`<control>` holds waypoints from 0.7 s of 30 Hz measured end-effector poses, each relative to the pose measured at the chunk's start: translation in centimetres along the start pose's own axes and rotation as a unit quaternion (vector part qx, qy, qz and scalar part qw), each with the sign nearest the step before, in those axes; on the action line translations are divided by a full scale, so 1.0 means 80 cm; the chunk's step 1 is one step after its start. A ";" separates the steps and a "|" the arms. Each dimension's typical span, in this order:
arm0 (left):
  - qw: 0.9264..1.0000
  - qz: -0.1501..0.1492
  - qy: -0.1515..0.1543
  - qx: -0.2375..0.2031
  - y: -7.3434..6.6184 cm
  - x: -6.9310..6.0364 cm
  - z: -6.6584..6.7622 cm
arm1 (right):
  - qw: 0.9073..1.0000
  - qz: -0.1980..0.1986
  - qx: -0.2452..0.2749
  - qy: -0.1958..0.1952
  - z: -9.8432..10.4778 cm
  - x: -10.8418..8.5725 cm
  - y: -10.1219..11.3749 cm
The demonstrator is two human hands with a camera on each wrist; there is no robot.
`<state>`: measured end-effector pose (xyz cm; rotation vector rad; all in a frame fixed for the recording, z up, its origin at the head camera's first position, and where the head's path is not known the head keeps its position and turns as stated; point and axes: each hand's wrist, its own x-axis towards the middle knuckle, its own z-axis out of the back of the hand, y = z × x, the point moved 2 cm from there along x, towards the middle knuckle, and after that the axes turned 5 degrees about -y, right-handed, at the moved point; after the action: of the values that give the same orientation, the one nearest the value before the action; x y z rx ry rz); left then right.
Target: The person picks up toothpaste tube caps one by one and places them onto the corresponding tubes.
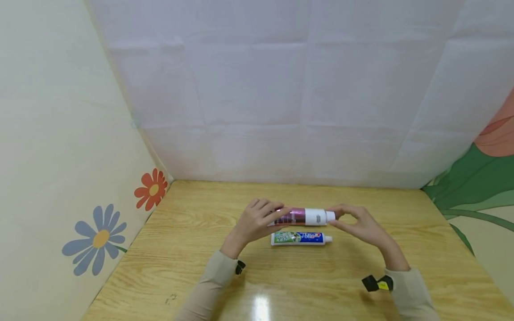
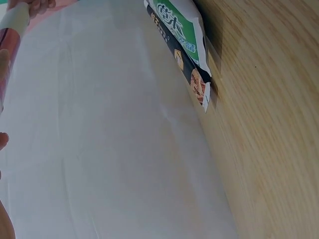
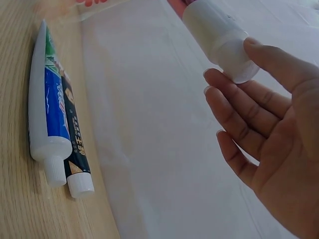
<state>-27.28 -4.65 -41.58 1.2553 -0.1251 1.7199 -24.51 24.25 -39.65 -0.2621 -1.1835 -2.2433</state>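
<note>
A maroon and white toothpaste tube (image 1: 297, 216) is held level above the table, its white cap (image 1: 330, 216) pointing right. My left hand (image 1: 254, 223) grips the tube's tail end. My right hand (image 1: 363, 226) pinches the cap between thumb and fingertips; in the right wrist view its other fingers are spread apart. Below lies a blue and green toothpaste tube (image 1: 305, 238) with a white cap. Close beside that one is a black toothpaste tube (image 3: 75, 127), seen in both wrist views; in the head view the raised tube hides it.
The wooden table (image 1: 192, 209) meets a white sheet (image 1: 249, 89) at the back. A pale wall with painted flowers (image 1: 100, 239) stands on the left, and painted green leaves (image 1: 478, 187) are on the right.
</note>
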 end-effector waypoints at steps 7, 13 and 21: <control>1.000 -0.003 0.000 -0.001 0.000 -0.001 0.000 | 1.000 0.007 -0.025 -0.006 -0.005 0.000 -0.023; 1.000 -0.003 0.002 -0.002 0.000 0.000 0.001 | 1.000 0.006 -0.021 -0.005 -0.005 0.001 -0.027; 1.000 -0.006 0.008 0.000 0.000 0.002 0.004 | 0.999 -0.006 -0.031 0.006 -0.005 -0.001 -0.025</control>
<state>-27.05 -4.72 -41.34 1.2402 -0.1087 1.7191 -25.58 24.89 -41.31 -0.2668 -1.1142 -2.2904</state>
